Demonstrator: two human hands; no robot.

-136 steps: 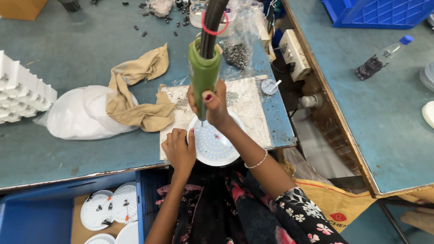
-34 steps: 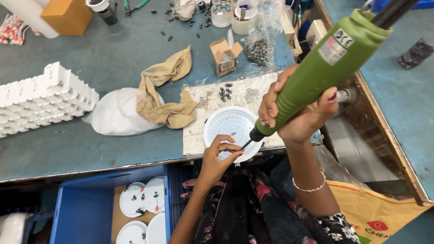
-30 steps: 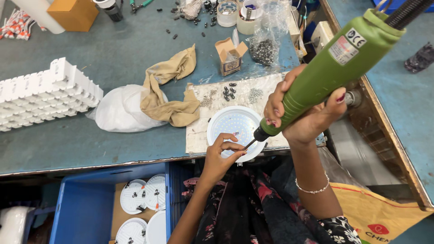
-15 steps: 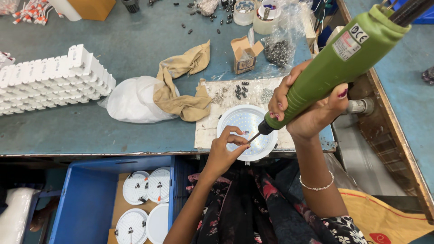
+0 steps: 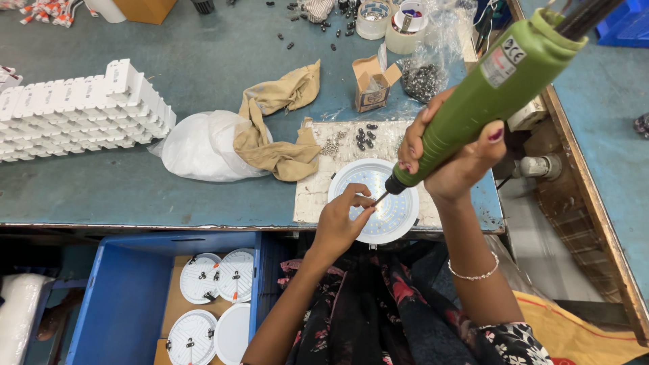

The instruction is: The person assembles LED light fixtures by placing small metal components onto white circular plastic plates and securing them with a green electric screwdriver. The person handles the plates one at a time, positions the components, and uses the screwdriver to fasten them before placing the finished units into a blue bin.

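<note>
Since half a second ago your left hand [image 5: 341, 223] has kept its place on the lamp [image 5: 374, 201], and the driver [image 5: 487, 91] bit has stayed at the same spot beside your fingertips; only the view has shifted slightly.

The lamp, a round white disc with its LED face up, lies on the worn mat [image 5: 318, 192] at the near edge of the bench [image 5: 135, 189], directly under both hands. Your left fingers are pinched together at the bit tip, on the lamp's left half; whether they hold a screw cannot be told.

Your right hand [image 5: 449, 162] is wrapped tight around the green driver's lower body, the tool slanting up to the far right, the bit pointing down-left onto the lamp. Your right wrist carries a bracelet [image 5: 473, 274]. Both forearms rise from the near side.

Loose screws [image 5: 365, 135] lie on the mat's far end. A tan cloth [image 5: 277, 128] lies left of the mat.
</note>
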